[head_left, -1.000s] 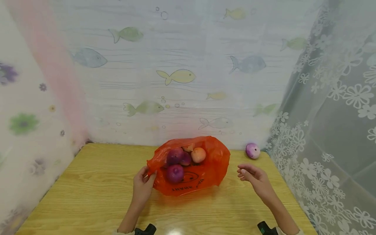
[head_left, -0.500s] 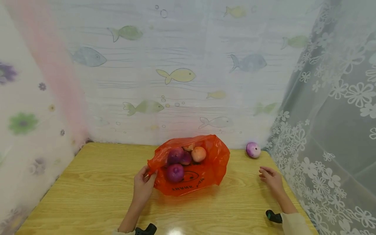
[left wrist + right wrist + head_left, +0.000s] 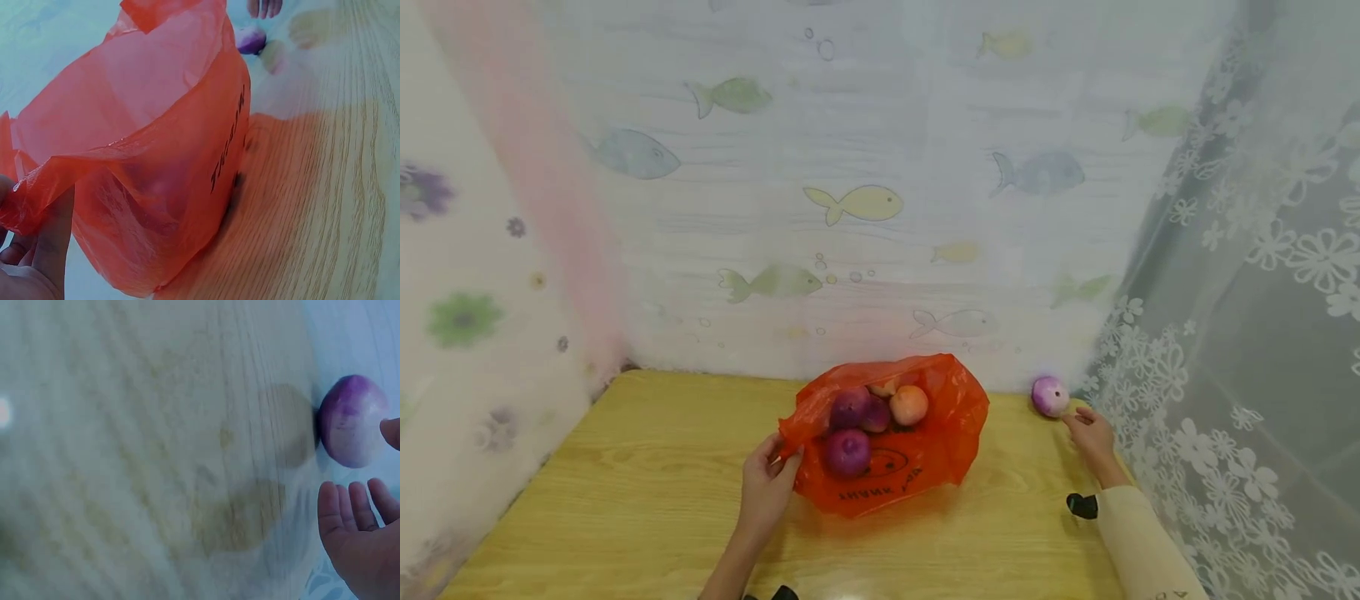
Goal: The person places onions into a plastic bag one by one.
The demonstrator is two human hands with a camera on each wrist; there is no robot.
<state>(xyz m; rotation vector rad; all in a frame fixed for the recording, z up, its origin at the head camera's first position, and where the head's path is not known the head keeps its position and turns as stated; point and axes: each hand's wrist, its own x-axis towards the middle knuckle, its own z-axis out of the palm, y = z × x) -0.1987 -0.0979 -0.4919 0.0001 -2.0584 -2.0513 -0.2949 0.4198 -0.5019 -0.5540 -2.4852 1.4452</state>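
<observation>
A red plastic bag (image 3: 951, 425) with black print sits mid-table, its mouth spread wide. My left hand (image 3: 766, 483) pinches the bag's left rim; the left wrist view shows the crumpled film (image 3: 31, 200) between thumb and fingers. Inside lie several purple onions (image 3: 848, 452) and a pale orange round item (image 3: 908, 406) of unclear kind, with another partly hidden behind it. At the table's back right corner stands a purple and white onion (image 3: 1050, 396). Beside it is my right hand (image 3: 1092, 435), fingers extended, thumb apart; in the right wrist view a gap shows between fingertips (image 3: 328, 494) and onion.
The light wood table (image 3: 647, 483) ends at a back curtain (image 3: 850, 250) printed with fish. A lace curtain (image 3: 1210, 400) hangs close along the right edge, near my right arm. Another printed curtain (image 3: 482, 358) borders the left side.
My right hand has moved right and then farther back, from beside the bag to the lone onion. The left hand keeps its pinch on the bag, which has hardly moved.
</observation>
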